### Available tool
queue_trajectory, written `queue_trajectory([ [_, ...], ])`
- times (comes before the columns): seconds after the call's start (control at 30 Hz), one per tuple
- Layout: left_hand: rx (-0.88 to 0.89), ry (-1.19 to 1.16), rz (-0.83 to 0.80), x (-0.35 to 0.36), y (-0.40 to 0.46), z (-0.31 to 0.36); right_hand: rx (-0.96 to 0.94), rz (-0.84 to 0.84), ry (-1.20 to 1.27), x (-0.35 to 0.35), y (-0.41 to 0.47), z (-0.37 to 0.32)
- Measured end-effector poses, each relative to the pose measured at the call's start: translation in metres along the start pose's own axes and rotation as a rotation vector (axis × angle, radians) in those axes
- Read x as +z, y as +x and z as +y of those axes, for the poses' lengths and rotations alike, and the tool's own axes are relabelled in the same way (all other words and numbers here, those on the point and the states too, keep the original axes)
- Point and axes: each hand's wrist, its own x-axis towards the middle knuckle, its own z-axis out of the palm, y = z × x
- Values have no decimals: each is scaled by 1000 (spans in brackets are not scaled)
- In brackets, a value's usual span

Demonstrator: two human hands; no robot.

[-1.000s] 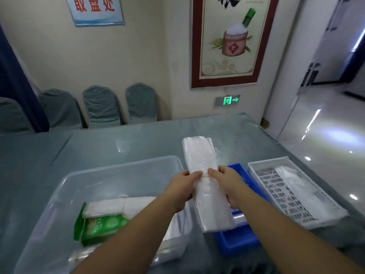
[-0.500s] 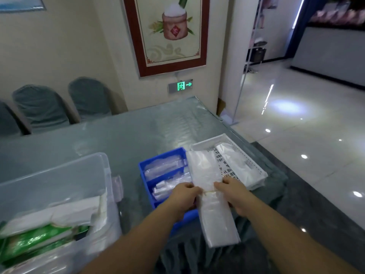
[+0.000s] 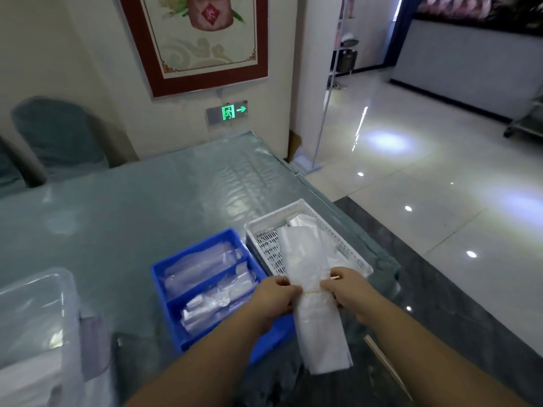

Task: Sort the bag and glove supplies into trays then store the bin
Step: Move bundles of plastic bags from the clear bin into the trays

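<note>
A long white bundle of plastic bags (image 3: 311, 277), bound by a rubber band at its middle, is held between both hands. My left hand (image 3: 271, 298) grips its left side and my right hand (image 3: 346, 287) grips its right side, both at the band. The bundle's far end hangs over the white slotted tray (image 3: 264, 224), which holds another clear packet. Just left of it, the blue tray (image 3: 164, 265) has two compartments filled with clear plastic packets. The clear storage bin (image 3: 67, 292) stands at the left edge with white packs inside.
The table (image 3: 132, 207) has a glossy grey-green cover; its right edge runs just past the white tray, with shiny tiled floor beyond. Covered chairs (image 3: 55, 133) stand along the far wall under a framed poster (image 3: 202, 42).
Both hands have carried the bundle rightward from in front of the clear bin, past the blue tray, to over the white tray. The view has turned right with them.
</note>
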Motion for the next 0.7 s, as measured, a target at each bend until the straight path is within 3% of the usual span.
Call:
queue_trajectory([
  [0.2, -51, -99, -16, -8, 38, 26, -38, 21, -217, -3, 46, -28],
  [0.7, -200, -170, 273, -2, 105, 37, -87, -177, -432, 6, 170, -43],
])
